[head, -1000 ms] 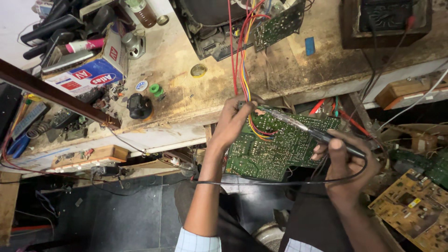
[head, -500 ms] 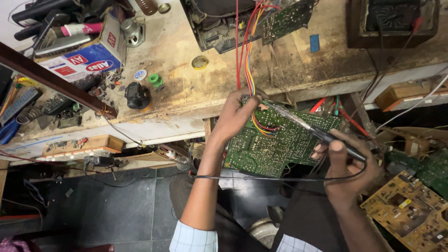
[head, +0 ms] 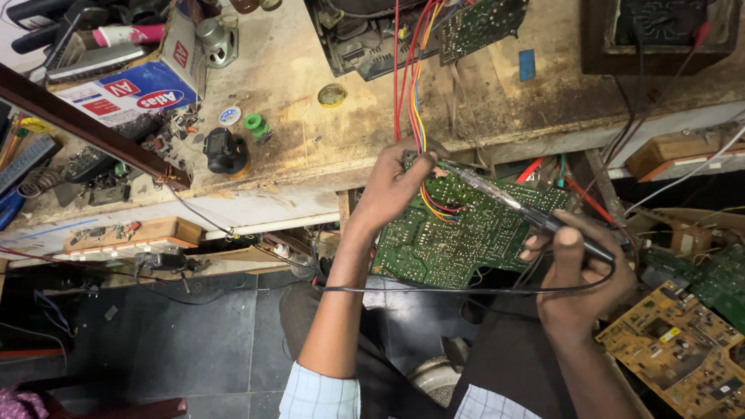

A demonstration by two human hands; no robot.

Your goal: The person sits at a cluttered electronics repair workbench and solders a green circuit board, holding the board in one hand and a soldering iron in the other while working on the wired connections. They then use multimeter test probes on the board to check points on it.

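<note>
Head view: soldering iron [head: 535,217] tip up-left, diagonal.

- Up and left of the hands, a black knob [head: 226,150] sits on the worn wooden bench [head: 310,101].
- Beside it, a green spool [head: 255,124].
- Far left, a blue-and-white carton [head: 124,91].
- Lower right, a yellow circuit board [head: 677,349] lies tilted.

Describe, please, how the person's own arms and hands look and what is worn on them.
Both hands, left and right, are bare: no gloves, rings or watch show. The forearms are bare too, with light checked sleeves ending near the elbows.
</note>
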